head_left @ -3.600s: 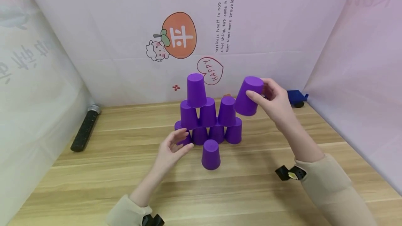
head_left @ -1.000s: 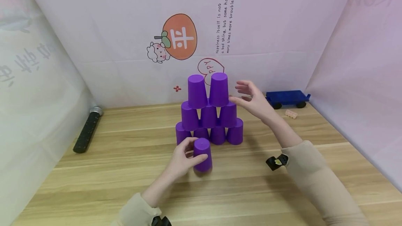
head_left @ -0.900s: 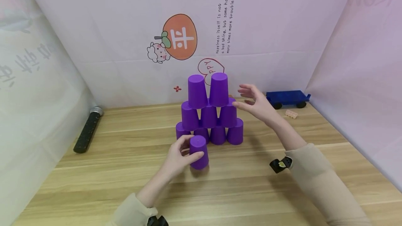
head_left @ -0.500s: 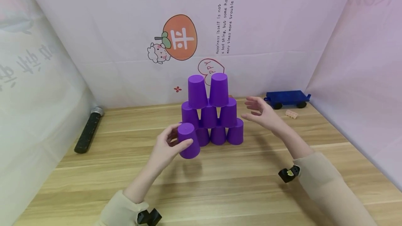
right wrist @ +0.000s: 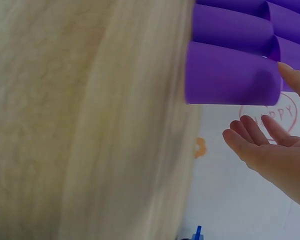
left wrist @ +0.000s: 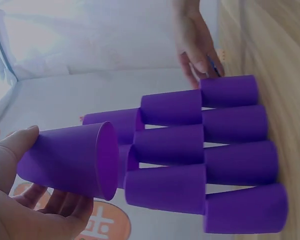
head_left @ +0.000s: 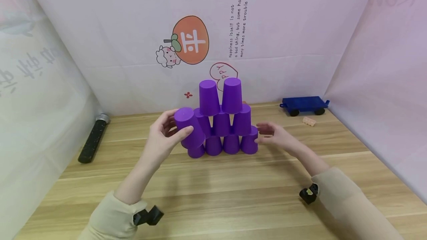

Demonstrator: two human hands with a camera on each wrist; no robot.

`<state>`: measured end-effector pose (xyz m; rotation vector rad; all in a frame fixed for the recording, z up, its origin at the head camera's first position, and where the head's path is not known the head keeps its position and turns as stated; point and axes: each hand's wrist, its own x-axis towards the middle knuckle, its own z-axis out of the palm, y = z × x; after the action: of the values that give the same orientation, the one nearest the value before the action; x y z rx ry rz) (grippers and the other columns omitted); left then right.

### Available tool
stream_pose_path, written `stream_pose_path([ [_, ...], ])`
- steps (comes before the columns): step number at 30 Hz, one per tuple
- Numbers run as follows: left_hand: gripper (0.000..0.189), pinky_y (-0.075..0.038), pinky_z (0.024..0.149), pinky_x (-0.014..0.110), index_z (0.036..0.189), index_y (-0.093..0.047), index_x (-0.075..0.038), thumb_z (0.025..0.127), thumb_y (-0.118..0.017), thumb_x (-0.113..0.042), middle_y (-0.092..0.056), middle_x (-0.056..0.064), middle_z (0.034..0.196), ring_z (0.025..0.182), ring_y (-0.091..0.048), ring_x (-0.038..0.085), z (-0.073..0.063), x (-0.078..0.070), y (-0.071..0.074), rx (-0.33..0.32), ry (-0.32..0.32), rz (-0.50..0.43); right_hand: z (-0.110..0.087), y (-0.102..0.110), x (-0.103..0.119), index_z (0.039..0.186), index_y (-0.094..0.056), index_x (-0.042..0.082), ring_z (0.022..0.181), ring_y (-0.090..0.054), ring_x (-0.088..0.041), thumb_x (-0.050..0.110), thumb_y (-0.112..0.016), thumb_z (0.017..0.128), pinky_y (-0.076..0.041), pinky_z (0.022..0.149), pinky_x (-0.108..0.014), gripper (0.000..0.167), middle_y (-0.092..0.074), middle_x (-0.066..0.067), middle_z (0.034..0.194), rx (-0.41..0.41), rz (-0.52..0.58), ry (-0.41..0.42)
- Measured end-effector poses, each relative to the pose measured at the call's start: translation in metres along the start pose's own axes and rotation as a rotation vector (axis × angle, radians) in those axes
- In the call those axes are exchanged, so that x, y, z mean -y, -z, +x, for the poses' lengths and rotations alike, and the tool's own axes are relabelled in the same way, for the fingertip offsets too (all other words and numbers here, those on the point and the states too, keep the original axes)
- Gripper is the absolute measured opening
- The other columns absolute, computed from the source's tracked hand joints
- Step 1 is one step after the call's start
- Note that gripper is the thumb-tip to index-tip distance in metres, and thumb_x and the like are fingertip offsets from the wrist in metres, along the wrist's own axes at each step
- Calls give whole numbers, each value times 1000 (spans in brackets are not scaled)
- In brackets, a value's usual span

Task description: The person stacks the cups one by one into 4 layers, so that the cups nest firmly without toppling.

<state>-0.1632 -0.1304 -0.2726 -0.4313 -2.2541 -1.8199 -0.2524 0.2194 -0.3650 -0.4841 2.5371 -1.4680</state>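
My left hand (head_left: pixel 159 134) grips an upside-down purple cup (head_left: pixel 186 123), thumb on its near side and fingers behind. That cup is slightly tilted, off the table, in front of the left end of a stack of purple cups (head_left: pixel 221 121). The left wrist view shows its rim apart from the stacked cups. The stack has a bottom row of several, three above and two on top, all mouth down. To the right, my right hand (head_left: pixel 280 138) has loosely bent fingers around the bottom right cup (right wrist: pixel 232 75); I cannot tell whether the thumb touches it.
A black microphone (head_left: pixel 93 140) lies at the left of the wooden table (head_left: pixel 213 203). At the back right stand a blue toy wagon (head_left: pixel 304 105) and a small pale block (head_left: pixel 309 121). Printed cloth walls (head_left: pixel 267 29) enclose the back and sides.
My left hand has picked up the front cup from the table and carried it up and left. Earlier, my right hand placed the second top cup, let go, and came down beside the bottom row.
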Motion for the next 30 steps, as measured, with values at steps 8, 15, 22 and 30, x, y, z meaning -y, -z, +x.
stream_pose_path([
  [8,47,-49,99,33,125,-55,-14,81,-74,-16,-63,3,113,105,-60,16,8,-17,0,3,-50,-19,6,-12,-6,132,-42,-7,120,-50,-42,17,-70,84,-43,104,-50,60,-53,-28,127,12,-6,6],
  [15,47,-50,98,32,126,-55,-14,82,-73,-15,-63,4,114,105,-60,17,15,-28,-2,7,-91,-22,8,-18,-3,126,-47,-7,116,-54,-40,17,-70,84,-46,100,-48,53,-57,-27,122,11,-20,5],
  [22,47,-50,99,36,125,-55,-14,82,-73,-17,-63,4,114,105,-60,16,27,-38,-2,12,-135,-6,11,-21,-4,126,-47,-6,113,-55,-39,18,-69,85,-49,96,-46,52,-57,-26,120,17,-39,9],
  [30,48,-50,99,34,125,-55,-15,81,-74,-20,-63,7,115,107,-61,17,45,-50,-5,8,-165,26,15,-21,-8,127,-47,-6,111,-56,-37,18,-69,85,-50,95,-46,53,-58,-25,119,23,-55,20],
])
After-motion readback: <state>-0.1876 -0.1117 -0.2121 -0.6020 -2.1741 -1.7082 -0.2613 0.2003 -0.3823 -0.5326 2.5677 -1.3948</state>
